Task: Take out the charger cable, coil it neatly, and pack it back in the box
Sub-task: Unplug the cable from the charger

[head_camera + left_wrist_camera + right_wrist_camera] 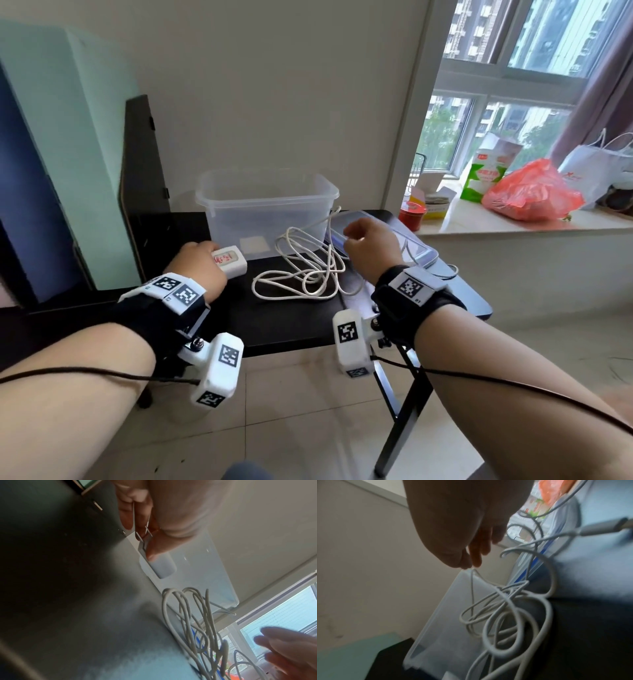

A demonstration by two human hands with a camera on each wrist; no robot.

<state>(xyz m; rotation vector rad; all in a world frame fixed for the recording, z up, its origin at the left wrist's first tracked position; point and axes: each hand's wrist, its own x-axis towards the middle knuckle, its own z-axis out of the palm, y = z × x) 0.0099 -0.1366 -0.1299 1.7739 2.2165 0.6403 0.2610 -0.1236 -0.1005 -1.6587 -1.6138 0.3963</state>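
Head view: left hand (200,262) grips the charger (230,262) on the table (284,325) — the cable (301,274) lies tangled beside the box (263,205). Right wrist view: right hand (464,534) pinches 1 cable strand.

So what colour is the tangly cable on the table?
White. The cable shows best in the head view, lying loose on the black table.

Daylight enters through the large glass window (507,85) at right. Both wrist views are dim, blurred. The head view bends at its edges.
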